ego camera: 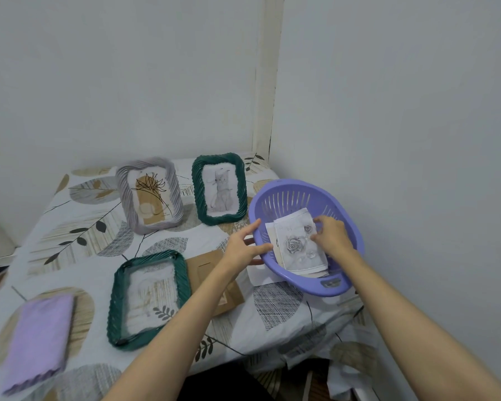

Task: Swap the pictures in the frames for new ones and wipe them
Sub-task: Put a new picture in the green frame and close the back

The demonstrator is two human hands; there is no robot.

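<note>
A purple plastic basket (344, 215) stands tilted at the table's right and holds a stack of pictures; a rose drawing (297, 247) lies on top. My left hand (242, 248) grips the basket's near-left rim, thumb over the edge and fingers underneath. My right hand (331, 235) reaches inside and pinches the right edge of the rose drawing. A green frame (149, 296) lies flat near me with no picture in it. Beside it lies its brown backing board (211, 270). A grey frame (149, 195) with a flower sketch and a green frame (219, 189) with a cat drawing stand behind.
A folded lilac cloth (38, 340) lies at the front left of the table (84, 233), which has a leaf-print cover. A white sheet (259, 277) pokes out from under the basket. Walls close off the back and the right side.
</note>
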